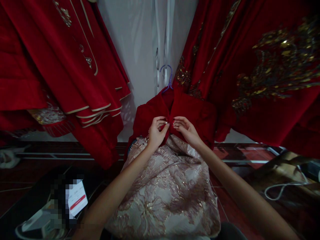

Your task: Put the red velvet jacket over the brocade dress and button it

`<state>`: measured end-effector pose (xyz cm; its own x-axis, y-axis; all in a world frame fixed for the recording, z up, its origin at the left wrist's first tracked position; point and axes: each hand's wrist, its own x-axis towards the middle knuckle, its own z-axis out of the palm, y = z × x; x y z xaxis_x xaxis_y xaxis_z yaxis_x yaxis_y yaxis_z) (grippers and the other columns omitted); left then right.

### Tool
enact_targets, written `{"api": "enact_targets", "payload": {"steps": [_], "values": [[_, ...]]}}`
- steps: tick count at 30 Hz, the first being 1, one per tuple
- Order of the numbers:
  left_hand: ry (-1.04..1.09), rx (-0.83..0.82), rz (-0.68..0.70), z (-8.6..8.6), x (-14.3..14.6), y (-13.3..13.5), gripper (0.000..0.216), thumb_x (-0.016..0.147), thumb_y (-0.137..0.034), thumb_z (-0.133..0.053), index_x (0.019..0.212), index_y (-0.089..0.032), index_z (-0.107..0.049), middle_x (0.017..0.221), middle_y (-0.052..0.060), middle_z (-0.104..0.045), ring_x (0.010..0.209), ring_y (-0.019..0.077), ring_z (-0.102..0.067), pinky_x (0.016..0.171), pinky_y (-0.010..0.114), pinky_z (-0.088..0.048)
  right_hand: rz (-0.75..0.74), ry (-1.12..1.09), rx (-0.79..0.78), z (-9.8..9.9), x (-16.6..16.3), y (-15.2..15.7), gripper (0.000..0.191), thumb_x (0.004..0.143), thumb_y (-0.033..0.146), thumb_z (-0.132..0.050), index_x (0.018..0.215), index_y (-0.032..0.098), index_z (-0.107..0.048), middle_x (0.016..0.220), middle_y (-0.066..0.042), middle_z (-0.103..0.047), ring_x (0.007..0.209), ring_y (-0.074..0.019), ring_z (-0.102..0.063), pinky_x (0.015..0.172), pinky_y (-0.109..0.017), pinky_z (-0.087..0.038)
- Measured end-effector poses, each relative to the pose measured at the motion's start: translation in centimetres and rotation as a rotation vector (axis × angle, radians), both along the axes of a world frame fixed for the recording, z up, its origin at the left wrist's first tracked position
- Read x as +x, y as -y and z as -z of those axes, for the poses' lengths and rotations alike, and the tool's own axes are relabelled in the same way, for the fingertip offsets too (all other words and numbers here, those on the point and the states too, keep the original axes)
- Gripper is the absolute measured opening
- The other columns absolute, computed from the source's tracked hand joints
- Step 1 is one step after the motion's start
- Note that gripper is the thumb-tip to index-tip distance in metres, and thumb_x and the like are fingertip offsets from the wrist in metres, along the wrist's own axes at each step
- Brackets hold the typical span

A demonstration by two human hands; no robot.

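In the middle hangs a red jacket [196,108] with a stand-up collar, on a purple hanger [170,81]. Below and nearer to me, a pale fabric [160,193] with a shiny floral pattern spreads out. At the jacket's front opening, my left hand [157,133] pinches the left edge between thumb and fingers. Opposite it, my right hand [188,131] has its fingers curled closed on the other front edge. A small gap separates the two hands. Whether a button or fastener lies between the fingertips is too small to tell.
Red garments with pale piping [82,66] hang at the left. Others with gold sequins [282,63] hang at the right. Behind stands a pale wall [130,40]. A lit phone screen [78,200] shows at lower left, and a white cable [281,190] lies at the right.
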<state>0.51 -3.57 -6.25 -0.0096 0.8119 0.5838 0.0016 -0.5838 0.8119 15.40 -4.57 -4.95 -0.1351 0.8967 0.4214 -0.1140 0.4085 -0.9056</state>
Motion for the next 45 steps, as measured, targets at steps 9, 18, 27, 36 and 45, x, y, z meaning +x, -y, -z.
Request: {"api": "enact_targets", "payload": {"steps": [9,18,27,36,45], "values": [[0.034,-0.107,0.037,0.2,-0.5,0.0,0.015,0.072,-0.024,-0.065,0.08,-0.015,-0.057,0.078,0.004,-0.065,0.073,0.012,-0.064,0.072,0.025,-0.051,0.075,0.079,0.095,-0.2,-0.5,0.0,0.028,0.072,0.034,-0.069,0.095,0.019,-0.063,0.095,-0.005,-0.065,0.086,-0.0152,-0.061,0.087,-0.033,-0.049],[-0.288,0.027,-0.018,-0.9,-1.3,0.7,0.012,0.078,-0.023,-0.058,0.087,-0.016,-0.062,0.081,0.003,-0.068,0.07,0.0123,-0.065,0.069,0.025,-0.054,0.262,0.161,0.176,-0.1,-1.3,0.4,0.027,0.077,0.036,-0.063,0.098,0.018,-0.064,0.097,-0.007,-0.065,0.085,-0.0154,-0.063,0.077,-0.029,-0.054],[-0.452,0.098,-0.04,-2.1,-1.4,0.8,0.014,0.08,-0.024,-0.054,0.086,-0.016,-0.063,0.077,0.003,-0.069,0.067,0.0115,-0.065,0.066,0.023,-0.053,0.35,0.362,0.282,-1.5,-0.6,1.4,0.03,0.08,0.036,-0.06,0.105,0.02,-0.068,0.099,-0.007,-0.065,0.088,-0.0167,-0.063,0.078,-0.03,-0.053],[-0.578,0.198,0.031,-3.3,-1.6,0.4,0.009,0.079,-0.02,-0.054,0.081,-0.016,-0.062,0.076,0.002,-0.066,0.067,0.0109,-0.062,0.063,0.021,-0.049,0.324,0.476,0.292,-1.5,0.1,0.0,0.035,0.077,0.032,-0.061,0.11,0.019,-0.065,0.097,-0.006,-0.067,0.083,-0.0165,-0.063,0.08,-0.031,-0.051],[-0.402,0.02,0.047,-1.6,-0.3,0.1,0.026,0.086,-0.038,-0.048,0.088,-0.016,-0.061,0.084,0.006,-0.067,0.071,0.0121,-0.063,0.066,0.024,-0.051,0.256,0.525,0.252,0.4,1.4,0.0,0.047,0.079,0.027,-0.052,0.125,0.017,-0.047,0.112,-0.01,-0.061,0.09,-0.016,-0.061,0.077,-0.03,-0.05]]}}
